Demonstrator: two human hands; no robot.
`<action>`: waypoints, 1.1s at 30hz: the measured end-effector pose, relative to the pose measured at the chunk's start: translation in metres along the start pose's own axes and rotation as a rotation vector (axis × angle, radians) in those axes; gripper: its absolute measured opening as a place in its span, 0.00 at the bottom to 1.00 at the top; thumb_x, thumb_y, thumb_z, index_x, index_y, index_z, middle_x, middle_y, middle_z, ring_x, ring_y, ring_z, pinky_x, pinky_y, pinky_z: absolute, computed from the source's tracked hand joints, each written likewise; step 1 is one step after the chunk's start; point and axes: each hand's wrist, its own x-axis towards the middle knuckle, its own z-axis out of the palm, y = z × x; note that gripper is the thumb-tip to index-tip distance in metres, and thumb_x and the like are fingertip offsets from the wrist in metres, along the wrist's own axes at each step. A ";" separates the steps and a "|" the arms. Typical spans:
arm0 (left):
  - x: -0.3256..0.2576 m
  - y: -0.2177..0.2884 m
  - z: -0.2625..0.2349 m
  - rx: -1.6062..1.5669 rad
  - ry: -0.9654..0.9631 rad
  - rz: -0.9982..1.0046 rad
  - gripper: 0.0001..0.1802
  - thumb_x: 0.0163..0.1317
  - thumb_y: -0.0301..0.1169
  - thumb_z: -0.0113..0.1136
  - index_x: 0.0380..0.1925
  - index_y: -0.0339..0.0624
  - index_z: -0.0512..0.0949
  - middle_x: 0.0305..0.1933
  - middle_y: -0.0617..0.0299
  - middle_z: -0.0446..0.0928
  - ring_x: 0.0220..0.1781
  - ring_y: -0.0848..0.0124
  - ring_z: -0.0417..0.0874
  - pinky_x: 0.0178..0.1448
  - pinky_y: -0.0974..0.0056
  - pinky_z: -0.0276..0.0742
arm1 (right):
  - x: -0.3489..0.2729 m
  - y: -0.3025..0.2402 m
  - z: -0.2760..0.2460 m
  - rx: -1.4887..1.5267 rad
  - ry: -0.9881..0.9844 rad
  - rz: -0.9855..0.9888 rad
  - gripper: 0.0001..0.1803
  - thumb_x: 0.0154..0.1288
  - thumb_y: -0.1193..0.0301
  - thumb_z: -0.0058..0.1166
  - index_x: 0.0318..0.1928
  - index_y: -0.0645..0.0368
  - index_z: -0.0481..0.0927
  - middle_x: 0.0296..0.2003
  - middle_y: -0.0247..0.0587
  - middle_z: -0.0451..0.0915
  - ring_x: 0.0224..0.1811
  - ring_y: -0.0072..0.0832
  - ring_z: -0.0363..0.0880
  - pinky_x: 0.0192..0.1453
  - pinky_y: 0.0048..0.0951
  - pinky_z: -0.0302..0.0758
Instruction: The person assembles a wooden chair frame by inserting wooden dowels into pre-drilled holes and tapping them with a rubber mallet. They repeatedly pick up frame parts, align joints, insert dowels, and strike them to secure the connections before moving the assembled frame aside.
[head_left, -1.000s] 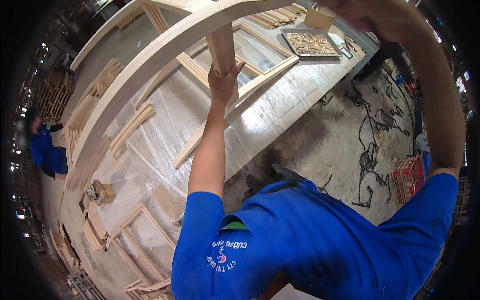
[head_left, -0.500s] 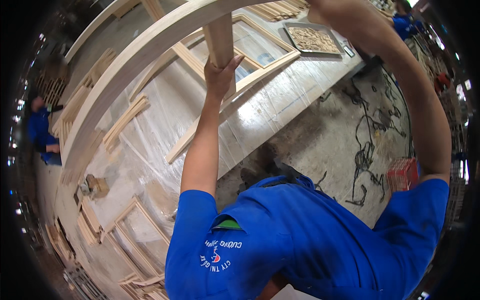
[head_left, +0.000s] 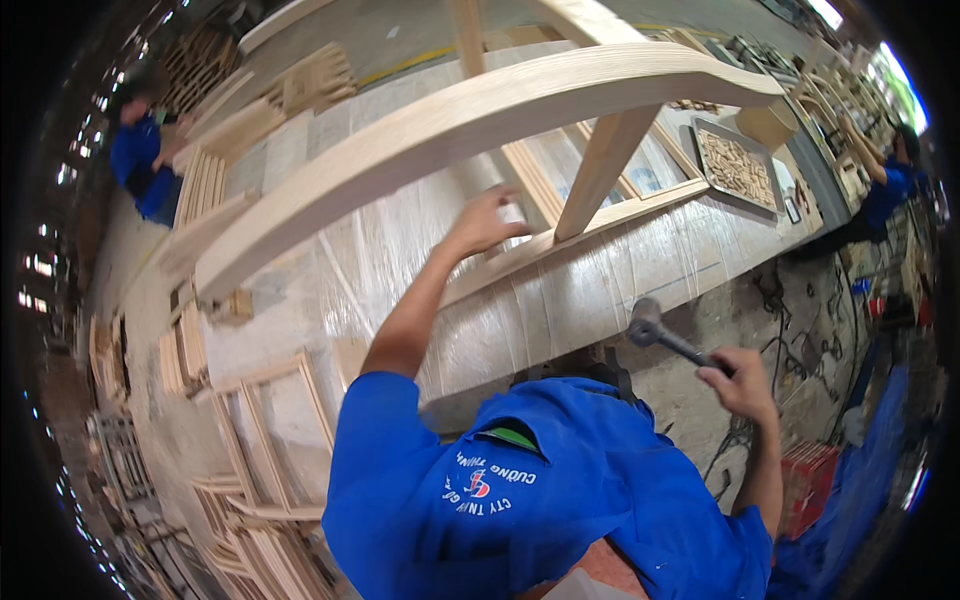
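Observation:
A large pale wooden frame stands on the plastic-covered table, its long curved rail (head_left: 440, 120) sweeping across the upper part of the view. From that rail a straight crosspiece (head_left: 606, 170) slants down to a lower wooden rail (head_left: 630, 216). My left hand (head_left: 484, 222) is open, thumb and fingers apart, beside the crosspiece and below the curved rail, holding nothing. In front of the table edge, my right hand (head_left: 738, 386) is closed round the dark handle of a mallet (head_left: 648, 326). The mallet's rounded grey head points left, toward the table, and touches nothing.
A metal tray (head_left: 738, 166) of small wooden pieces sits on the table at the right. Slatted wooden frames (head_left: 270, 440) lie at the lower left. Cables (head_left: 790, 330) and a red crate (head_left: 806, 488) are on the floor. Co-workers in blue stand at far left (head_left: 140, 165) and far right (head_left: 888, 190).
My left hand has let go of the crosspiece and opened. My right arm has come down from the upper right, and its hand now shows a mallet. The view has shifted over the frame.

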 end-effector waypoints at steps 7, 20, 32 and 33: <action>-0.020 -0.136 -0.133 0.628 0.358 -0.305 0.46 0.53 0.36 0.81 0.72 0.38 0.71 0.70 0.47 0.78 0.75 0.52 0.75 0.78 0.53 0.70 | 0.051 0.030 0.102 -0.312 -0.143 0.077 0.17 0.64 0.55 0.67 0.39 0.55 0.86 0.37 0.46 0.87 0.45 0.51 0.87 0.48 0.53 0.81; 0.035 -0.202 -0.177 0.959 0.174 -0.376 0.42 0.59 0.35 0.74 0.71 0.30 0.70 0.68 0.41 0.78 0.71 0.46 0.76 0.77 0.50 0.70 | 0.227 0.002 0.237 -0.461 -0.145 -0.456 0.12 0.60 0.63 0.65 0.44 0.49 0.85 0.42 0.41 0.82 0.50 0.46 0.81 0.51 0.48 0.77; -0.115 -0.159 -0.222 1.032 0.154 -0.014 0.38 0.68 0.47 0.66 0.67 0.28 0.74 0.66 0.32 0.77 0.68 0.37 0.76 0.75 0.43 0.69 | 0.166 0.002 0.199 0.083 0.051 -0.056 0.20 0.69 0.62 0.63 0.59 0.50 0.83 0.51 0.46 0.84 0.55 0.49 0.83 0.56 0.50 0.79; -0.138 -0.150 -0.222 1.029 0.125 -0.010 0.38 0.68 0.48 0.66 0.67 0.27 0.74 0.66 0.31 0.77 0.68 0.36 0.76 0.75 0.42 0.69 | 0.164 -0.002 0.196 0.132 0.004 -0.081 0.20 0.69 0.62 0.62 0.59 0.50 0.83 0.52 0.47 0.84 0.54 0.49 0.83 0.56 0.50 0.79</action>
